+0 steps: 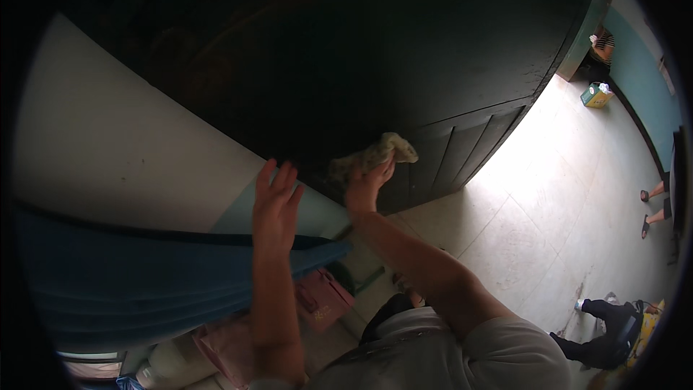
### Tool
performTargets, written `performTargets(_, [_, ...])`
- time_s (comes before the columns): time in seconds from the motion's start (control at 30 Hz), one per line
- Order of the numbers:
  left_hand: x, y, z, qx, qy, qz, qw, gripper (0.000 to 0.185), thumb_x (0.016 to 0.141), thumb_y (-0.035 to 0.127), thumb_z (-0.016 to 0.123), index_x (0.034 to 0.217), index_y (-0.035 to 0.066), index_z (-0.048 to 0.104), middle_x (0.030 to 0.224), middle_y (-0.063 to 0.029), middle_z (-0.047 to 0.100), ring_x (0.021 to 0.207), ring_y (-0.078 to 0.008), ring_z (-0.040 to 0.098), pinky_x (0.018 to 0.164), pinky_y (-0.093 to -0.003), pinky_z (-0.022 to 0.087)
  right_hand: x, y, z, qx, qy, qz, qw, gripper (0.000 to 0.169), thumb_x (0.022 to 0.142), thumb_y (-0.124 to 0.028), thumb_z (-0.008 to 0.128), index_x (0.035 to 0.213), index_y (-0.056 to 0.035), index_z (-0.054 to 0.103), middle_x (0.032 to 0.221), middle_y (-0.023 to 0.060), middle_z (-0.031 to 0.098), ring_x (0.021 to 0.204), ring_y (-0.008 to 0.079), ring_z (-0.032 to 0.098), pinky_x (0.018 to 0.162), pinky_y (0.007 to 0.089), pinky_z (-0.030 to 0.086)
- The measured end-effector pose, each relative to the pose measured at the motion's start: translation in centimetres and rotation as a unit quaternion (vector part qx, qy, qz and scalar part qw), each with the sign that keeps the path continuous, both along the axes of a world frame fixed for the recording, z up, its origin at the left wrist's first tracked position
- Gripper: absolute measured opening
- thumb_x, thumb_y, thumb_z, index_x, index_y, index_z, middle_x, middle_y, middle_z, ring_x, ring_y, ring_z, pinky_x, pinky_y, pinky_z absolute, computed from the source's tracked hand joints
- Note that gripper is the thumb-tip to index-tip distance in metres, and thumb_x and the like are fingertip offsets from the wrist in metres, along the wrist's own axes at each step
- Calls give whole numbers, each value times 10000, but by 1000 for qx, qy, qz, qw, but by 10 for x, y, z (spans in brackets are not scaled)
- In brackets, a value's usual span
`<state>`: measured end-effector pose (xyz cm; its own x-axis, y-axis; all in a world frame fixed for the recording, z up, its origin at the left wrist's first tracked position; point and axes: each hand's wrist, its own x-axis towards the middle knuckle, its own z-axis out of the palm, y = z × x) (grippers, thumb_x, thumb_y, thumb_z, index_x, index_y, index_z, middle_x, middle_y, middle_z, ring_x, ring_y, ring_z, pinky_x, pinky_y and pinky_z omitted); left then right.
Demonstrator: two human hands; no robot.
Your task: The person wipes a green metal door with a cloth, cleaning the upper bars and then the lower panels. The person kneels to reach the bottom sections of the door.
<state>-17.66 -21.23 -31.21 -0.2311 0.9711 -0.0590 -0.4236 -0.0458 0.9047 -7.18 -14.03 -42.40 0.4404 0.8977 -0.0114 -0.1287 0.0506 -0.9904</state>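
Note:
My right hand [373,179] holds a crumpled, light, patterned cloth [398,147] against the lower part of a dark panelled door [346,76]. Part of the cloth looks blurred beside the fingers. To the left, my left hand [277,195] is raised with its fingers apart and nothing in it, by the door's edge and the white and pale green wall [135,135]. Whether its fingertips touch the door cannot be told. The upper part of the door lies in deep shadow.
A blue curtain [141,281] hangs at the left, above pink bags [325,300]. Tiled floor [520,227] stretches to the right. A seated person [602,49] is near a green and yellow box [596,95]; another person's legs [658,214] and a person in dark trousers [612,330] are farther right.

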Motion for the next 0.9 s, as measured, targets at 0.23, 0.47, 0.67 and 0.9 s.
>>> performTargets(0.23, [-12, -38, -17, -54, 89, 98, 990, 683, 860, 211, 555, 1432, 49, 218, 1468, -180, 223, 1373, -287, 205, 1109, -433, 185, -79, -29, 13, -123, 179, 93, 972, 785, 872, -153, 548, 1446, -120, 14, 1430, 224, 124, 1307, 371, 197, 1062, 464, 224])
performTargets(0.47, [-9, -33, -51, -25, 17, 126, 992, 751, 862, 251, 617, 1448, 79, 180, 1487, -158, 181, 1377, -279, 191, 1112, -449, 184, 23, 12, -3, -186, 667, 253, 676, 217, 932, -234, 416, 996, -75, 549, 1031, 82, 593, 914, 240, 587, 857, 422, 477])
performTargets(0.67, [29, 2, -71, 28, 26, 175, 984, 726, 880, 147, 576, 1463, 151, 143, 1513, -137, 91, 1381, -283, 172, 1107, -440, 201, 177, 57, -43, -16, 526, 230, 819, 203, 899, -252, 432, 812, -119, 559, 823, 63, 597, 751, 245, 592, 714, 392, 509])
performTargets(0.9, [50, 11, -78, -14, 103, 128, 986, 791, 847, 36, 483, 1476, 195, 31, 1530, -93, 19, 1393, -275, 147, 1116, -412, 163, 396, 104, -40, 133, 463, 67, 874, 235, 897, -230, 435, 1021, -64, 546, 1002, 115, 611, 985, 289, 580, 866, 453, 483])
